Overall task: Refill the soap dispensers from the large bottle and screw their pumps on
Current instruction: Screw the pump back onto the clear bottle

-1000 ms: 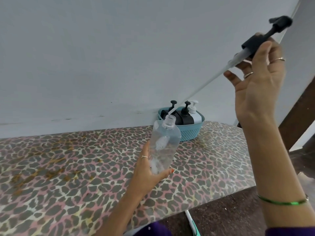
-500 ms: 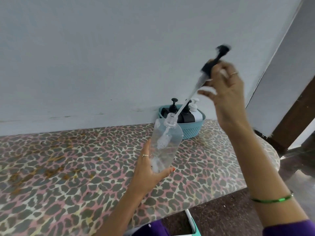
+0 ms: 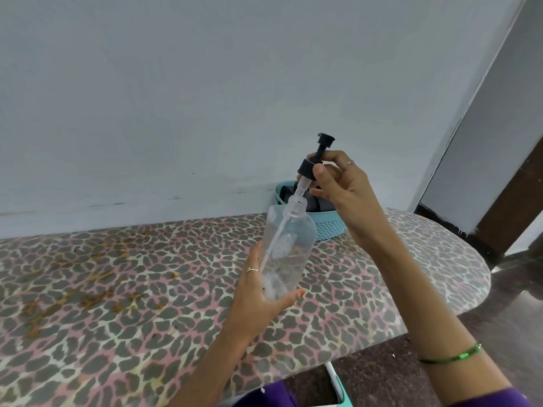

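Leopard-print table [image 3: 117, 289] | left hand [image 3: 258, 295] fingers grip dispenser [image 3: 286, 245] | right hand [image 3: 343, 189] fingers pinch pump [image 3: 316, 160]

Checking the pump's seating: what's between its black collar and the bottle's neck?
Head view: only the pump's pale stem and dip tube, entering the clear bottle's open neck. The collar isn't down on the threads yet.

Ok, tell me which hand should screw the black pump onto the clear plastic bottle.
Right. The right hand already pinches the black pump at its collar, just above the threaded neck of the clear plastic bottle, with the dip tube inside. The left hand grips the bottle's body and is probably best left steadying it.
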